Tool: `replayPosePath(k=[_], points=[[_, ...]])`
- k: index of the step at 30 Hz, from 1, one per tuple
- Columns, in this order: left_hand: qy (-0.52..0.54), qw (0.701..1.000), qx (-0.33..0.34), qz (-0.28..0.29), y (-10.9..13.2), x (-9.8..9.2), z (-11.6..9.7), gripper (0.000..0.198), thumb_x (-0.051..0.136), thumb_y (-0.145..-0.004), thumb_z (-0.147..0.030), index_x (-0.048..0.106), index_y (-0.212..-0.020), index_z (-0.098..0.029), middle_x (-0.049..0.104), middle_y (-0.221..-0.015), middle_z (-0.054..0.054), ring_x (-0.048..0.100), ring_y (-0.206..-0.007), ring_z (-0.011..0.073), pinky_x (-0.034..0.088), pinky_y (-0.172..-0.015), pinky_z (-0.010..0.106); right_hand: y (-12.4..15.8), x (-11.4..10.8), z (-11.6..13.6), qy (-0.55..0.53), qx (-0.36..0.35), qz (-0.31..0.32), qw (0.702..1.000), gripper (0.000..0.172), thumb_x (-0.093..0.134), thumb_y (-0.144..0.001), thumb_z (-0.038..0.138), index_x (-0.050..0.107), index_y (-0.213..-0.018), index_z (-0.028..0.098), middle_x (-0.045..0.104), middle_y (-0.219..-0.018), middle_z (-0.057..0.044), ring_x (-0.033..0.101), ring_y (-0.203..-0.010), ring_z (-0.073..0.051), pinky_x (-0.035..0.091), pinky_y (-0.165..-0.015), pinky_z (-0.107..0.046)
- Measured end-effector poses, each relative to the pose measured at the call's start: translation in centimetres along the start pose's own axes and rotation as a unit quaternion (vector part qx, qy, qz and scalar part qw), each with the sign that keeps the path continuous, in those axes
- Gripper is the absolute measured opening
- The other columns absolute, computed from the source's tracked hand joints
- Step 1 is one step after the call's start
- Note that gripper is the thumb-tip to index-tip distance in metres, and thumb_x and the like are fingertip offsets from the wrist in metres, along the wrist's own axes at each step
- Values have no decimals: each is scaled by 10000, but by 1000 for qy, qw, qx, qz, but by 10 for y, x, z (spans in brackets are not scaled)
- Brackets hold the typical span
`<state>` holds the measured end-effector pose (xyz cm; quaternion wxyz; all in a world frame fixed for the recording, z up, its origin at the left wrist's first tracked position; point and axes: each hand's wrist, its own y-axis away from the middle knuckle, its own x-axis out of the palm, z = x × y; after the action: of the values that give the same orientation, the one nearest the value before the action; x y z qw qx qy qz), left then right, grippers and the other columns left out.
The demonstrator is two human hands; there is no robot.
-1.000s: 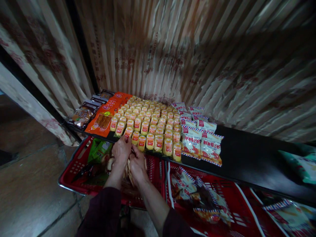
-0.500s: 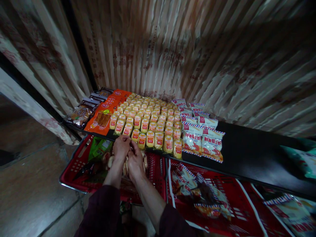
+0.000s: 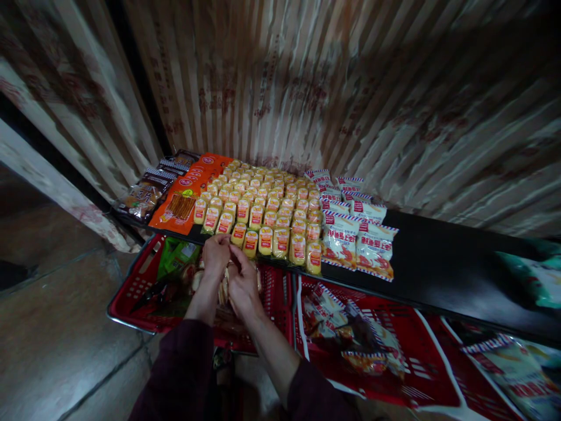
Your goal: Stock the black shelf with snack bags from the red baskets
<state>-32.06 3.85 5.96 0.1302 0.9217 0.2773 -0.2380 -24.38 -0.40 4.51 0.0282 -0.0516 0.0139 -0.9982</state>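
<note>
My left hand point(image 3: 214, 260) and my right hand point(image 3: 242, 282) are closed together over a red basket point(image 3: 131, 292), just below the front edge of a black shelf point(image 3: 438, 263). Between them they grip a bunch of small pale snack packets point(image 3: 224, 286). Right above my hands lie rows of several small yellow snack packets point(image 3: 263, 213) on the shelf. To their right stand white and red bags point(image 3: 357, 240); to their left lie orange packs point(image 3: 184, 202) and dark packs point(image 3: 146, 193).
A second red basket point(image 3: 394, 374) with white and red bags sits to the right below the shelf. A green bag point(image 3: 175, 257) lies in the left basket. A striped curtain wall point(image 3: 328, 88) hangs behind. Teal bags point(image 3: 534, 275) lie far right. Stone floor point(image 3: 52, 327) is at left.
Both hands stay pressed together on the packets above the left basket; the view has shifted slightly, and the fingers have shuffled a little.
</note>
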Motion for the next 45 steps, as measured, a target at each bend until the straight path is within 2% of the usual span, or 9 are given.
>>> replayPosePath(k=[4, 9, 15, 21, 25, 28, 31, 38, 45], points=[[16, 1000, -9, -4, 1, 2, -2, 258, 501, -797, -149, 711, -937, -94, 722, -850, 112, 641, -687, 157, 463, -619, 229, 0, -7, 7, 77, -30, -7, 997, 414, 456, -707, 140, 668, -1059, 193, 678, -1116, -49, 612, -1058, -186, 435, -1003, -343], [64, 997, -46, 16, 1, 1, -4, 287, 479, -770, -110, 700, -953, -98, 699, -726, 63, 552, -471, 108, 407, -461, 206, 0, -8, 11, 79, -4, -17, 997, 370, 454, -733, 168, 652, -1045, 169, 691, -1044, -71, 640, -960, -195, 489, -918, -347], [91, 995, -46, 6, 0, 1, -1, 294, 462, -780, -121, 701, -950, -124, 676, -655, 30, 574, -485, 103, 441, -488, 199, 0, -7, 6, 55, -1, -26, 998, 345, 460, -749, 161, 622, -1053, 168, 676, -1034, -83, 637, -964, -198, 485, -921, -363], [173, 982, -72, 14, 0, 1, 0, 310, 454, -793, -157, 676, -1007, -131, 632, -550, 13, 595, -468, 124, 461, -468, 213, -1, -9, 1, 34, -12, -37, 999, 334, 486, -746, 140, 615, -1052, 179, 660, -1046, -72, 632, -969, -178, 483, -927, -345], [251, 963, -95, 37, 2, 0, -4, 352, 416, -792, -153, 635, -1063, -107, 544, -446, -26, 524, -364, 111, 402, -396, 200, -3, -7, 2, 26, -11, -27, 999, 372, 491, -749, 149, 609, -1100, 174, 663, -1078, -78, 633, -992, -185, 475, -942, -352], [271, 956, -104, 46, 3, -1, -6, 363, 408, -781, -145, 624, -1068, -101, 474, -394, -61, 452, -308, 93, 361, -373, 188, -5, -6, 5, 29, 11, -19, 999, 431, 495, -752, 162, 589, -1172, 191, 675, -1087, -67, 627, -1017, -194, 468, -954, -368], [272, 957, -95, 38, 1, -1, -5, 349, 419, -751, -121, 636, -1024, -102, 475, -422, -68, 448, -318, 78, 362, -394, 182, -7, -5, 7, 34, 15, -19, 999, 448, 497, -742, 162, 598, -1176, 203, 669, -1117, -51, 615, -1047, -195, 464, -964, -362], [244, 968, -52, 20, -5, 4, 3, 277, 466, -724, -130, 668, -912, -124, 591, -589, -22, 559, -494, 89, 460, -529, 199, -14, -6, 9, 113, -24, -11, 993, 481, 480, -693, 103, 631, -1142, 190, 592, -1264, -61, 535, -1192, -202, 387, -1056, -357], [54, 998, 3, -13, -5, 2, 0, 284, 477, -765, -145, 701, -937, -180, 702, -741, 25, 641, -667, 141, 486, -653, 236, -23, -8, 5, 136, -19, 5, 991, 467, 523, -683, 122, 658, -1122, 205, 555, -1315, -60, 475, -1258, -237, 342, -1093, -397]])
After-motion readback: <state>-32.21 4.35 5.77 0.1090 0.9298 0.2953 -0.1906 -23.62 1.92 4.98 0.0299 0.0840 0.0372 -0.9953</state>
